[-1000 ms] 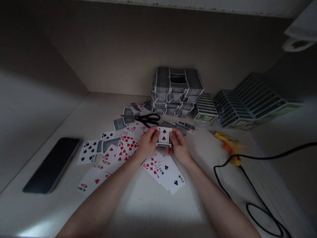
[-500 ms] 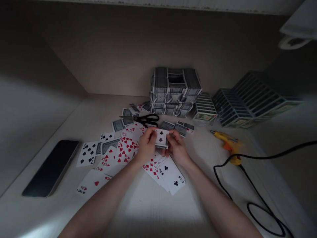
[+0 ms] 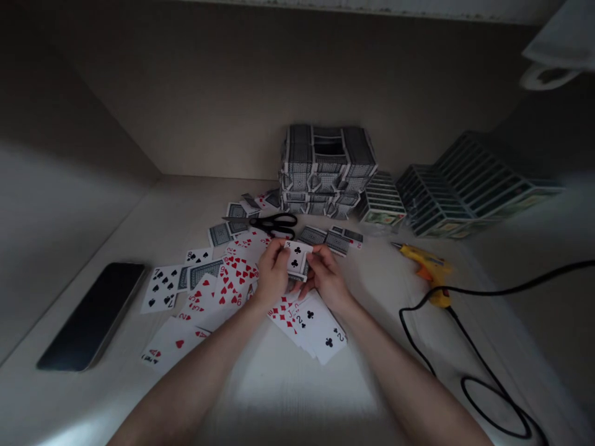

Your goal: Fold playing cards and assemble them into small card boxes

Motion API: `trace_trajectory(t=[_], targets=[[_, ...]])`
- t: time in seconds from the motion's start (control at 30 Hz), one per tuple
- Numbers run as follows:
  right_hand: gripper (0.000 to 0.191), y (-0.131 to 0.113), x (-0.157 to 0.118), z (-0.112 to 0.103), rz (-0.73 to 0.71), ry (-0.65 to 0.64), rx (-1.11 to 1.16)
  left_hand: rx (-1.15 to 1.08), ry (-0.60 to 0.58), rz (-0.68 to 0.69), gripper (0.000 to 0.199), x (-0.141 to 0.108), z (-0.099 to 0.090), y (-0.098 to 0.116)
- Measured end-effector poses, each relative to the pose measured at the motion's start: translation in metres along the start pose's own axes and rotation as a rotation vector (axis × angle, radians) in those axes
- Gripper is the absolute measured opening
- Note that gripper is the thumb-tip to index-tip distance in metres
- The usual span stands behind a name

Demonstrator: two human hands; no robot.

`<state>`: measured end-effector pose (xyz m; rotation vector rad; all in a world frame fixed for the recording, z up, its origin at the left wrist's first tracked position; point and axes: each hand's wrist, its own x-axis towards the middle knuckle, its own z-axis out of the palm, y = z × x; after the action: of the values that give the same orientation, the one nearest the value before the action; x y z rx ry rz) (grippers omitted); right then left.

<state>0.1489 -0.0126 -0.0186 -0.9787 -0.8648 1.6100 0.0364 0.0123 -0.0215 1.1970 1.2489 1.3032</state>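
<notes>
Between both hands is a folded playing card (image 3: 295, 259), a three of clubs with its face towards me and its lower edge bent up. My left hand (image 3: 273, 267) pinches its left side, thumb on the face. On the right side, my right hand (image 3: 326, 272) grips the card with thumb and fingers. Beneath and around the hands lie loose playing cards, among them a two of clubs (image 3: 325, 328), red hearts cards (image 3: 232, 282) and an ace of hearts (image 3: 171, 342). Black-handled scissors (image 3: 274, 222) rest just beyond the hands.
A box-like structure of folded cards (image 3: 329, 164) stands at the back. Right of it are boxes of stacked cards (image 3: 383, 201). A yellow glue gun (image 3: 430, 266) with a black cable (image 3: 502, 285) lies at right. A phone (image 3: 93, 316) lies at left.
Both hands have shifted slightly left with the card, which is now tilted a little so the corner number three shows. Things on the table have stayed in place.
</notes>
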Motion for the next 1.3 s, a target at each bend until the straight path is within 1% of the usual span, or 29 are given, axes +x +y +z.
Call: trace_trajectory(t=[0.2,0.37,0.53,0.7,0.8,0.97,1.1,1.2,1.27,1.3], targets=[[0.021,-0.0002,0.0014,-0.0013,0.011,0.006,0.002,-0.051,-0.01,0.001,0.011,-0.0005,0.0004,0.0053],[0.021,-0.0016,0.001,-0.0005,0.011,-0.012,0.006,-0.059,0.007,0.007,0.009,-0.0006,0.0006,0.0062],[0.021,-0.0033,0.0006,-0.0005,0.025,-0.041,0.005,0.007,0.032,0.075,0.009,-0.0017,-0.0009,0.0085],[0.02,-0.0022,0.0009,-0.0018,0.018,-0.063,0.001,-0.006,0.028,0.087,0.01,-0.0028,-0.002,0.01],[0.019,-0.0007,0.0013,-0.0025,0.007,-0.059,0.001,-0.046,0.018,0.075,0.01,-0.0023,-0.0018,0.0098],[0.019,-0.0002,0.0013,-0.0012,0.0,-0.047,-0.014,-0.103,0.018,0.002,0.008,-0.001,-0.0016,0.0103],[0.022,-0.002,0.0007,0.001,0.001,-0.033,-0.045,-0.106,0.014,0.019,0.008,-0.0008,-0.0033,0.0075],[0.02,-0.003,-0.0001,0.0005,0.004,-0.039,-0.045,-0.103,-0.002,0.019,0.008,-0.0006,-0.0046,0.0056],[0.019,-0.0044,-0.0012,-0.0014,0.013,-0.06,-0.018,-0.084,-0.008,0.034,0.009,0.0001,-0.005,0.0057],[0.02,-0.0056,-0.0018,-0.0025,0.03,-0.09,0.005,-0.073,-0.01,0.044,0.01,0.0005,-0.005,0.006]])
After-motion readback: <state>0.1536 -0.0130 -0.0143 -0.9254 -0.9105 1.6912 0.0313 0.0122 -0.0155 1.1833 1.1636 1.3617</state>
